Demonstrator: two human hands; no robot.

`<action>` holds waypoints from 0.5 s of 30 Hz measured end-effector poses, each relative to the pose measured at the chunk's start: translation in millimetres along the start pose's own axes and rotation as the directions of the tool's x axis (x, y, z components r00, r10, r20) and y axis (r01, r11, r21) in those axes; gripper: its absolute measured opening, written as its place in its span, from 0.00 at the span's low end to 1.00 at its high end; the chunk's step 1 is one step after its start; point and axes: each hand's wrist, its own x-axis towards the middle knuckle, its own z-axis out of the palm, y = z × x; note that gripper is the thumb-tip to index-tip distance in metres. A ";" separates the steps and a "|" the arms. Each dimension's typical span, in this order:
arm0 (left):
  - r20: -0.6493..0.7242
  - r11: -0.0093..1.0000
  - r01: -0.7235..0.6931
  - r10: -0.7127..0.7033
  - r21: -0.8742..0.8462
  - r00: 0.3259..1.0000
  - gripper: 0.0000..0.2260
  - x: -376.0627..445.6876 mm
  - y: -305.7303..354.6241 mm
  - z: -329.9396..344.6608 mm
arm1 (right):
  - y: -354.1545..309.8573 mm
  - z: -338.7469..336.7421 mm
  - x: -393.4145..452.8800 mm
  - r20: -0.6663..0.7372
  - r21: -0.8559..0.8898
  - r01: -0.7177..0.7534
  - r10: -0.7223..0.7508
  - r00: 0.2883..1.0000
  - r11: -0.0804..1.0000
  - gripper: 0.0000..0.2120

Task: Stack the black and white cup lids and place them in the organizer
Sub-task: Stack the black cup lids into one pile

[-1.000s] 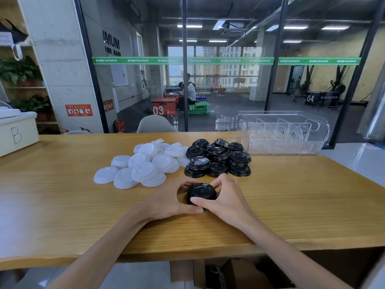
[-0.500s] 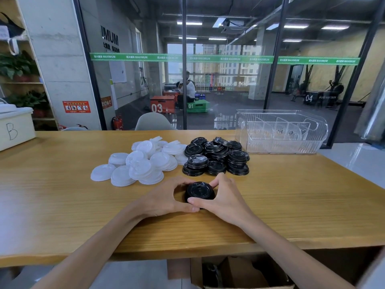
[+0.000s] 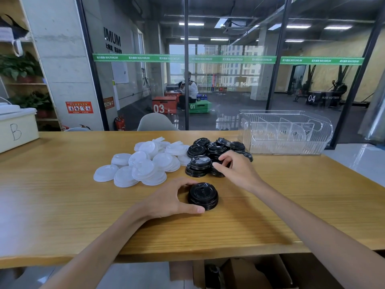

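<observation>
A short stack of black lids [image 3: 203, 196] stands on the wooden table [image 3: 62, 205] in front of me. My left hand [image 3: 168, 200] curls round its left side, thumb at the front. My right hand [image 3: 237, 170] reaches into the pile of loose black lids [image 3: 206, 155] and pinches a black lid at the pile's right front; that lid is mostly hidden by the fingers. A heap of white lids [image 3: 145, 165] lies to the left of the black pile. The clear plastic organizer [image 3: 285, 132] with dividers stands at the back right.
A cream box marked B [image 3: 16, 130] sits at the table's far left. A glass wall runs behind the table, with a grey chair back [image 3: 155, 122] just past the far edge. Cardboard boxes [image 3: 239, 272] lie under the table.
My right hand has let go of the near black stack and moved up and right into the black lid pile. My left hand stays on the stack.
</observation>
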 end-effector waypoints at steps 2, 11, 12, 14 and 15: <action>-0.012 1.000 -0.003 0.003 -0.003 1.000 0.31 0.2 -0.6 0.7 | -1.0 8.4 15.6 -0.009 -0.053 0.026 -0.026 1.000 0.998 0.23; -0.024 1.000 0.006 -0.006 0.012 1.000 0.29 0.6 -3.4 0.2 | -15.5 33.7 58.1 0.212 -0.198 -0.015 0.057 0.976 0.980 0.44; -0.026 1.000 0.006 -0.006 0.011 1.000 0.29 0.6 -3.8 0.3 | -14.2 34.7 59.3 0.222 -0.209 -0.009 0.056 0.974 0.978 0.42; -0.029 1.000 0.005 -0.005 0.010 1.000 0.28 0.4 -3.0 0.2 | -10.9 35.8 60.0 0.215 -0.227 -0.002 0.052 0.975 0.974 0.38; -0.028 1.000 0.002 -0.001 0.009 1.000 0.28 0.4 -2.3 0.1 | -9.4 35.9 59.8 0.208 -0.228 0.001 0.048 0.977 0.974 0.36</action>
